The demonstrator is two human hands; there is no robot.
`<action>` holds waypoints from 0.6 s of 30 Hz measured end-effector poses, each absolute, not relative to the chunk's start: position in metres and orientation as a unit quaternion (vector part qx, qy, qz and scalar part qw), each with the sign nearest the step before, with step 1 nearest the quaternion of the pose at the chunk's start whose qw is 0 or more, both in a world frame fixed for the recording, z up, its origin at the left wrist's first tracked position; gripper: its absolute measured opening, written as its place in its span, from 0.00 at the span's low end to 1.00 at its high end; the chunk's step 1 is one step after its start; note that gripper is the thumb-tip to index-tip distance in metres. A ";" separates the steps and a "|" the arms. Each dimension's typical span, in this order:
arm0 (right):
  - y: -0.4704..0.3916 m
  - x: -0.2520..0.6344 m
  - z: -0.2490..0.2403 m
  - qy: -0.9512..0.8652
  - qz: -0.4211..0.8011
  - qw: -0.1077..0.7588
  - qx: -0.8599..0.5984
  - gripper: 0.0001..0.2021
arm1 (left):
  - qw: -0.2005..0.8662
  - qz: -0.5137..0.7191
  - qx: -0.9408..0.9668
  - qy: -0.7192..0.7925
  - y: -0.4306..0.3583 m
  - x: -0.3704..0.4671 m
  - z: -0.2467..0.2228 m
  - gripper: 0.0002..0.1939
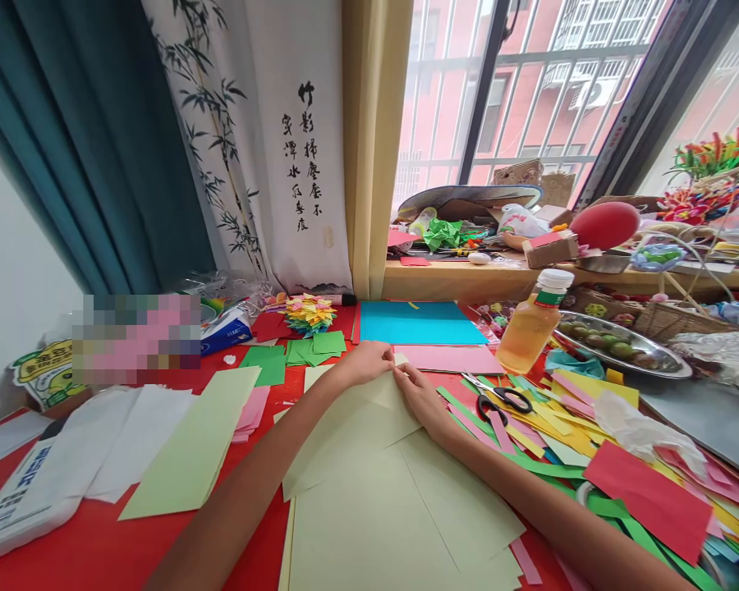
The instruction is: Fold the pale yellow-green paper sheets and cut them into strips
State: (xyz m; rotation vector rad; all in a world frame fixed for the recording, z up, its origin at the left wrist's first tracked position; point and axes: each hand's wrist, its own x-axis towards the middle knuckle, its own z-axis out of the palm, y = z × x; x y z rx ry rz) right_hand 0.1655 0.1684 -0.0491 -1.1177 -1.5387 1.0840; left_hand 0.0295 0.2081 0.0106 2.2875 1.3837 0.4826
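Note:
Both hands meet at the far corner of a pale green sheet of paper [351,427], which lies over more sheets of the same colour [369,525]. My left hand [368,363] is closed, its fingers pinching the paper's far edge. Close beside it, my right hand [419,392] pinches the same edge with thumb and forefinger. The fingertips of the two hands almost touch. Black-handled scissors [498,400] lie with blades parted to the right of my right hand. Beyond the hands is a pink sheet [449,359], in front of a blue sheet [412,322].
Paper strips [542,427] and a red sheet [649,497] cover the right side. A bottle of amber liquid [534,324] stands near a metal tray [665,367] of green fruit. At left are a folded pale green sheet [194,447], a tissue pack [30,492] and a folded-paper ball [309,314].

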 end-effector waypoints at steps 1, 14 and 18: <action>0.168 0.165 -0.049 -0.626 0.437 0.459 -0.455 0.13 | 0.214 0.181 0.821 0.498 0.209 0.030 0.009 0.10; 0.169 0.166 -0.050 -0.592 0.446 0.474 -0.475 0.11 | 0.313 0.201 0.794 0.481 0.222 0.022 -0.003 0.13; 0.168 0.165 -0.049 -0.598 0.454 0.473 -0.461 0.11 | 0.333 0.202 0.785 0.482 0.222 0.023 -0.004 0.13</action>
